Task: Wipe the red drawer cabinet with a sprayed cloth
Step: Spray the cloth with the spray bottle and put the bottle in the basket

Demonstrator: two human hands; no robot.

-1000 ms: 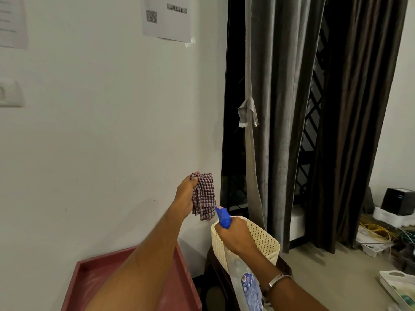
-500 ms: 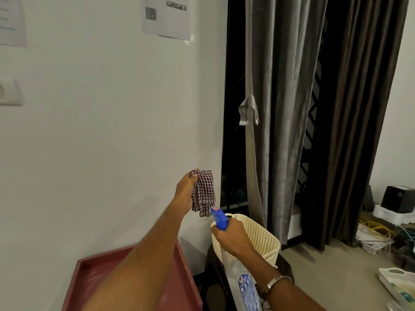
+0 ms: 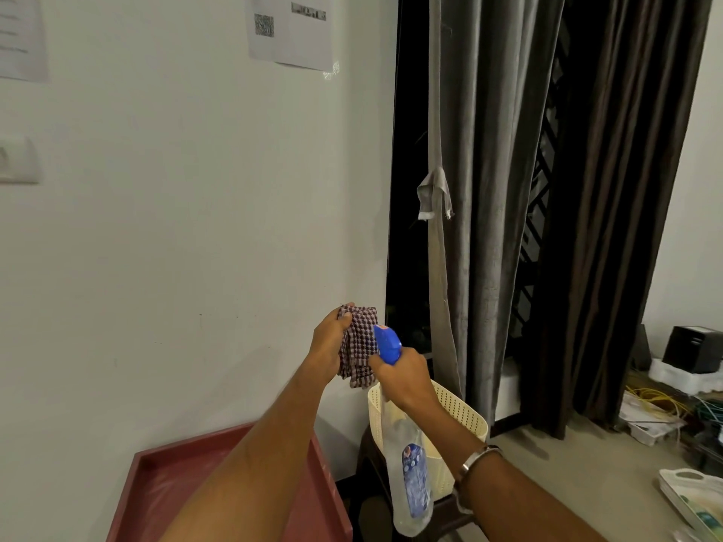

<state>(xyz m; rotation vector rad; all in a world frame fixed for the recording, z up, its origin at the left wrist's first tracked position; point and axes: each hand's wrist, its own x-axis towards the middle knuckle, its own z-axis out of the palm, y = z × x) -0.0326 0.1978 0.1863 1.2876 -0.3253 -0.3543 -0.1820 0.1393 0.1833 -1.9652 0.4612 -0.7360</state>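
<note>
Spraying a checked cloth held up in front of a white wall, seen from the head camera.

The left hand [image 3: 330,340] grips a bunched checked cloth [image 3: 358,346], which hangs down from the fingers. The right hand [image 3: 405,371] is wrapped around the blue trigger head of a clear spray bottle [image 3: 407,463], nozzle almost touching the cloth. Below and to the near left, under the left forearm, lies the flat top of the red drawer cabinet [image 3: 164,487], its long side running away toward the wall. The cloth hand is nearer to it and would likely drop down and left to wipe. Right of the cabinet stands a cream perforated basket [image 3: 461,416]; dark curtains [image 3: 547,189] hang behind it.
</note>
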